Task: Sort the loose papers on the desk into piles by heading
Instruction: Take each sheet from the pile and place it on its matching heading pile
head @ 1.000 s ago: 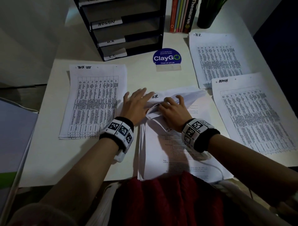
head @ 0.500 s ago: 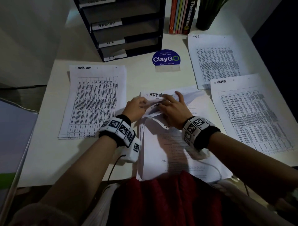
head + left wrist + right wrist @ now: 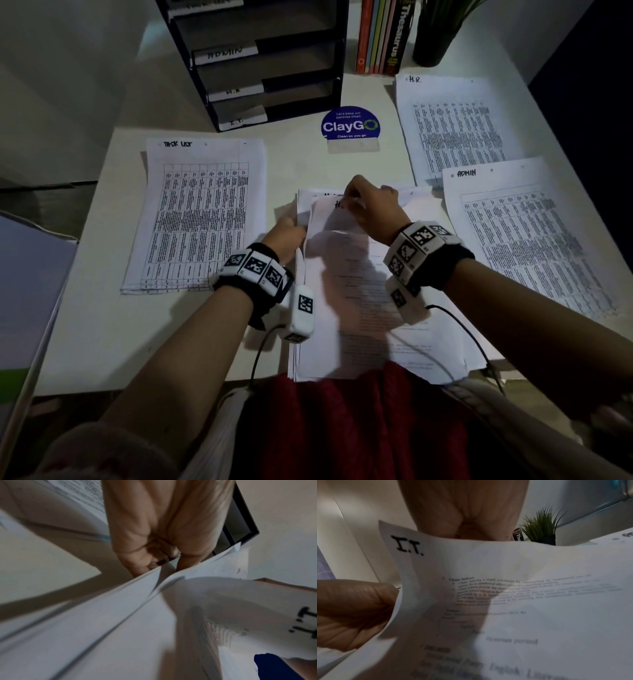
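A stack of loose papers (image 3: 359,308) lies at the desk's near middle. My right hand (image 3: 366,202) pinches the far edge of its top sheet (image 3: 488,574) and lifts it; the sheet is headed I.T. My left hand (image 3: 286,233) grips the stack's left edge, with fingers (image 3: 154,555) curled round a few sheets. Its thumb (image 3: 351,608) shows beside the I.T. sheet. Three sorted piles lie flat: TASK LIST (image 3: 198,212) on the left, H.R. (image 3: 452,130) at the far right, and ADMIN (image 3: 534,240) at the near right.
A black tray rack (image 3: 267,61) labelled ADMIN, H.R. and I.T. stands at the back. Books (image 3: 383,34) and a potted plant (image 3: 435,37) stand to its right. A blue ClayGo sign (image 3: 350,128) sits mid-desk. Bare desk shows between the TASK LIST pile and the stack.
Both hands were leafing through the stack's far edge, showing H.R. and then ADMIN headings. Now the left hand grips the left edge and the right hand has lifted the top sheet.
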`<state>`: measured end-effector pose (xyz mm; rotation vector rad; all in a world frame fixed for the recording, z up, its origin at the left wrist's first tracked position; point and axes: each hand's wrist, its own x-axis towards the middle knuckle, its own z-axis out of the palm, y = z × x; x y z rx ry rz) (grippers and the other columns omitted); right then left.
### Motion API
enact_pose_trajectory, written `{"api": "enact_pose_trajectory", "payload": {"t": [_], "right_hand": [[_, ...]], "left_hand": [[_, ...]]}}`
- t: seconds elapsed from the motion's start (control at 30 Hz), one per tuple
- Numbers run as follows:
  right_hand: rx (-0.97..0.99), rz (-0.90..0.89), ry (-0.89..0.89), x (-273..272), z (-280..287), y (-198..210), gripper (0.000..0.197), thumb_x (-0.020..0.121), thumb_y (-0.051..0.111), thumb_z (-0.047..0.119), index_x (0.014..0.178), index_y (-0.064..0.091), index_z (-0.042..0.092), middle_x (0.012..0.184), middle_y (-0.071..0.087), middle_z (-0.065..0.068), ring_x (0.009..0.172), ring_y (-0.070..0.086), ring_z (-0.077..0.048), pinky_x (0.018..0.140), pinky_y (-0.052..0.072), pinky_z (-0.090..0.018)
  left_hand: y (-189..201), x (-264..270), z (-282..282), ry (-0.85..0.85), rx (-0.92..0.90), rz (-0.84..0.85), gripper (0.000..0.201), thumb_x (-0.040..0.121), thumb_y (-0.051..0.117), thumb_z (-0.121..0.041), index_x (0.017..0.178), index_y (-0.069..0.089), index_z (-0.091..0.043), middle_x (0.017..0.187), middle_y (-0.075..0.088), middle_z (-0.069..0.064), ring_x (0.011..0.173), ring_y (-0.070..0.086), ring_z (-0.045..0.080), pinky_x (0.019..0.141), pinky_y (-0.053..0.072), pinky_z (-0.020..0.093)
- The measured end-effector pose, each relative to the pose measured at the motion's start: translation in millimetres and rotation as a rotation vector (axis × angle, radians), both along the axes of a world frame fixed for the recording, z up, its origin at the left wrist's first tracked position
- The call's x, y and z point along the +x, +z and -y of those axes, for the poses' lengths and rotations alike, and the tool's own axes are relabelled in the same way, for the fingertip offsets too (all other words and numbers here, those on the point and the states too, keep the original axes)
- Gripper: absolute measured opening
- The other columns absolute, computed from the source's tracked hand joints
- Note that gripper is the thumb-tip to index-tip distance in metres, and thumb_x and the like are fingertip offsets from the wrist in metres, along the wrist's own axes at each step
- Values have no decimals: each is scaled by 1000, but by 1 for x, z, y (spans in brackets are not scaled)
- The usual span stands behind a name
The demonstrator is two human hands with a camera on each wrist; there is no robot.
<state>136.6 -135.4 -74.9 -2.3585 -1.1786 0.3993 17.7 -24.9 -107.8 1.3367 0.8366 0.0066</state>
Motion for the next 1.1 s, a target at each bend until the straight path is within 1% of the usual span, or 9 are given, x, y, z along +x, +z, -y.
{"api": "enact_pose_trajectory", "payload": {"t": [0.17, 0.27, 0.4, 0.5, 0.57, 0.67, 0.8, 0.93, 1.1], "right_hand": [[-77, 108, 118, -3, -4, 3, 24, 93, 47, 14, 112, 60, 11, 115, 64, -8, 111, 54, -28, 103, 22, -36], [-155, 180, 262, -9, 1, -3, 30, 93, 44, 12, 120, 58, 14, 124, 59, -4, 118, 50, -22, 107, 15, -37], [-200, 227, 255, -11, 5, -12, 30, 94, 40, 12, 121, 54, 10, 121, 58, -8, 114, 50, -26, 102, 20, -38], [-248, 277, 241, -10, 6, -16, 31, 91, 42, 9, 121, 51, 10, 120, 56, -8, 115, 47, -26, 101, 21, -38], [-254, 288, 243, -10, 6, -18, 36, 89, 45, 7, 124, 50, 10, 122, 54, -7, 118, 45, -25, 103, 20, -39], [-270, 271, 246, -12, 8, -14, 35, 90, 44, 7, 125, 50, 11, 125, 51, -7, 121, 42, -24, 106, 18, -42], [-234, 278, 193, -9, 7, 18, 31, 92, 48, 12, 120, 58, 16, 138, 38, -6, 128, 32, -24, 108, 14, -50], [-90, 413, 103, -2, 5, 73, 24, 90, 54, 19, 113, 65, 18, 142, 31, -5, 133, 21, -28, 108, 14, -54], [243, 542, -34, -3, -4, 119, 15, 80, 66, 22, 91, 73, 14, 139, 40, -15, 130, 28, -40, 102, 22, -52]], "left_hand": [[-1, 0, 0, 28, 25, -22, 34, 90, 51, 2, 122, 57, -7, 111, 65, 18, 99, 63, 32, 84, 53, 43], [0, 3, -3, 65, 197, -63, 23, 89, 55, -4, 111, 62, 0, 104, 67, 18, 97, 64, 31, 88, 52, 42], [44, 11, -8, 104, 546, -29, 28, 96, 47, -17, 70, 54, -11, 69, 54, 2, 67, 51, 17, 67, 42, 25], [85, 18, -18, 237, 622, 136, 26, 96, 46, -18, 71, 53, -18, 71, 53, -7, 60, 46, 2, 55, 41, 12], [108, 22, -26, 343, 649, 218, 23, 96, 48, -20, 74, 54, -18, 73, 52, -9, 62, 46, -2, 56, 40, 8], [128, 24, -31, 426, 707, 312, 24, 95, 49, -18, 71, 51, -17, 69, 49, -9, 59, 43, 0, 54, 38, 8], [122, 21, -27, 351, 753, 289, 17, 95, 49, -17, 81, 56, -12, 69, 51, -10, 62, 46, 1, 53, 37, 6], [116, 19, -26, 296, 777, 276, 22, 95, 50, -17, 86, 60, 1, 76, 54, 5, 67, 47, 13, 58, 38, 22], [118, 21, -19, 149, 812, 255, 26, 91, 52, -8, 65, 50, -8, 59, 46, -3, 58, 42, 10, 55, 33, 27]]}}
